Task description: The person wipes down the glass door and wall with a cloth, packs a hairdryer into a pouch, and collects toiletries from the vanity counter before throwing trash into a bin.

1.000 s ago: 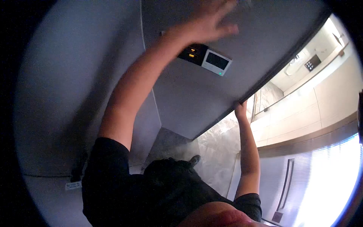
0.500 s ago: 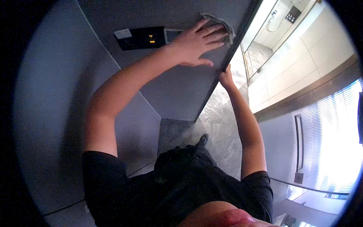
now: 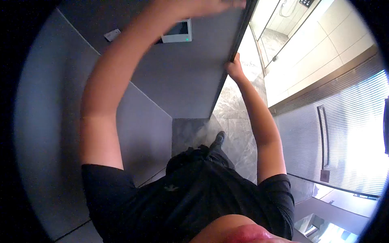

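Note:
My left hand point(image 3: 208, 7) is at the top edge of the view, against the dark grey wall panel point(image 3: 182, 77), above and right of a white-framed control screen point(image 3: 178, 32). It is blurred and partly cut off; its fingers and any cloth under them cannot be made out. My right hand point(image 3: 235, 69) is wrapped round the dark vertical edge of the same panel, lower and to the right, its thumb side up.
A small white switch point(image 3: 112, 35) is on the panel behind my left forearm. Right of the edge are grey marble floor point(image 3: 237, 135), a glass-screened shower area, pale wall tiles point(image 3: 324, 52) and a ribbed glass door with a long handle point(image 3: 323, 135).
My left hand, earlier spread flat on a grey cloth on the panel, has moved up to the frame's top edge. The cloth has left view. My right hand still grips the edge.

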Demonstrator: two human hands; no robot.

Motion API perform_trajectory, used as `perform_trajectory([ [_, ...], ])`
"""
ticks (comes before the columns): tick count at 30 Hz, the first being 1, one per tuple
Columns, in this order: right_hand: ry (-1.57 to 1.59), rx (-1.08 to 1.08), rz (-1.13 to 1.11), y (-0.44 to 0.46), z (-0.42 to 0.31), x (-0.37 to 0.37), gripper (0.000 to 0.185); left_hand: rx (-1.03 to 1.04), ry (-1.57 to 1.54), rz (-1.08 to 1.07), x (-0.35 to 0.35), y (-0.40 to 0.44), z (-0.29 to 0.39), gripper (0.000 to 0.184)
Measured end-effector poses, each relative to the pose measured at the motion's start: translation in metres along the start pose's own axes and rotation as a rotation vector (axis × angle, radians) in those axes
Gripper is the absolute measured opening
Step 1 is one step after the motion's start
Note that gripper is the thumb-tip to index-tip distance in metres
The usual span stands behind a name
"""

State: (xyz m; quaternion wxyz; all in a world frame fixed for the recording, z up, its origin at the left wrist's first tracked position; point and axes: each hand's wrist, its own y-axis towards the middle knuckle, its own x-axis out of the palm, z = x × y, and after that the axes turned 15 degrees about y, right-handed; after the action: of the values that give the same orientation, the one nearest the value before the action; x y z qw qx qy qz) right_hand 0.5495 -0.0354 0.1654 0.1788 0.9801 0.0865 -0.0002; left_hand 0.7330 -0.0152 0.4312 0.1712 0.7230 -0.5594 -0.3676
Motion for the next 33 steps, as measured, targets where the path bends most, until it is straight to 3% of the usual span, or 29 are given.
perform_trajectory([
  [3,0.031,-0.051,0.051,-0.002,0.014,-0.001,0.058,0.095,-0.062,-0.206,0.015,-0.038,0.06,0.068],
  [5,-0.196,-0.219,0.048,-0.016,0.056,-0.011,0.077,0.044,-0.002,-0.273,0.026,-0.062,0.095,0.066],
  [6,-0.389,-0.128,-0.007,-0.04,0.084,-0.021,0.097,0.061,0.032,-0.235,0.034,-0.077,0.109,0.064],
  [7,-0.323,0.088,0.013,-0.068,0.087,-0.02,0.092,0.076,0.065,-0.192,0.044,-0.091,0.12,0.062],
  [9,-0.376,0.279,-0.013,-0.123,0.132,-0.039,0.089,0.079,0.005,-0.106,0.057,-0.117,0.141,0.053],
  [11,-0.423,0.444,0.042,-0.192,0.204,-0.07,0.068,0.081,-0.058,0.008,0.076,-0.14,0.16,0.045],
  [12,-0.326,0.636,0.075,-0.226,0.208,-0.077,0.06,0.086,-0.092,0.061,0.085,-0.152,0.169,0.041],
  [13,-0.373,0.834,-0.015,-0.26,0.21,-0.09,0.053,0.093,-0.15,0.053,0.09,-0.166,0.179,0.036],
  [14,-0.583,0.76,-0.119,-0.309,0.222,-0.104,0.049,0.099,-0.199,0.05,0.095,-0.177,0.187,0.032],
  [15,-0.644,0.866,-0.222,-0.36,0.251,-0.127,0.045,0.11,-0.252,0.054,0.1,-0.184,0.192,0.028],
  [16,-0.692,0.861,-0.303,-0.405,0.236,-0.135,0.041,0.107,-0.296,0.077,0.102,-0.193,0.195,0.025],
  [18,-0.767,1.232,-0.483,-0.488,0.23,-0.167,0.037,0.106,-0.398,0.074,0.114,-0.215,0.203,0.023],
  [19,-0.816,1.23,-0.558,-0.528,0.217,-0.176,0.035,0.113,-0.47,0.055,0.125,-0.228,0.212,0.024],
  [21,-0.817,1.445,-0.307,-0.589,0.202,-0.173,0.03,-0.002,-0.551,0.08,0.144,-0.243,0.218,0.022],
  [23,-0.795,1.619,-0.105,-0.65,0.182,-0.166,0.027,-0.02,-0.527,-0.199,0.136,-0.284,0.238,0.022],
  [25,-0.699,1.684,-0.117,-0.692,0.163,-0.145,0.027,-0.197,-0.822,-0.478,0.114,-0.325,0.272,0.014],
  [27,-0.608,1.669,-0.156,-0.709,0.151,-0.119,0.028,-0.531,-1.006,-1.084,0.099,-0.382,0.32,0.015],
  [28,-0.572,1.645,-0.171,-0.709,0.147,-0.106,0.028,-0.303,-0.831,-1.068,0.089,-0.438,0.354,0.016],
  [29,-0.541,1.621,-0.176,-0.713,0.144,-0.091,0.028,-0.221,-0.831,-1.225,0.062,-0.486,0.38,0.014],
  [33,-0.501,1.53,-0.159,-0.671,0.15,-0.068,0.028,-0.178,-1.024,-1.879,-0.06,-0.618,0.424,0.013],
])
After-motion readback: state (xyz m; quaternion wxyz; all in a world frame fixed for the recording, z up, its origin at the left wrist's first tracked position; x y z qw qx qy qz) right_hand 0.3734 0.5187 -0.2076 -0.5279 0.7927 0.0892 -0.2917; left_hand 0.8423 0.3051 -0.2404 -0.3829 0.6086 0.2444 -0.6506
